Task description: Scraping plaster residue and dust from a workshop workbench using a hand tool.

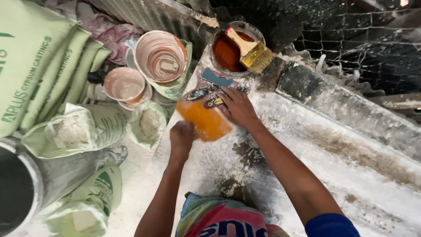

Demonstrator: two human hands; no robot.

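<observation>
the dusty white table fills the right of the frame. at centre, my hands pinch an orange sheet: left hand closed on its lower edge, right hand pressing its upper right corner. i'd keep it flat and taut. its long axis runs upper left to lower right.

Blurred orange sheet, motion-smeared edges

I see both bare forearms reaching forward and converging, my left hand curled into a loose fist with knuckles up, my right hand just ahead of it, palm down, fingers spread and slightly bent.
</observation>
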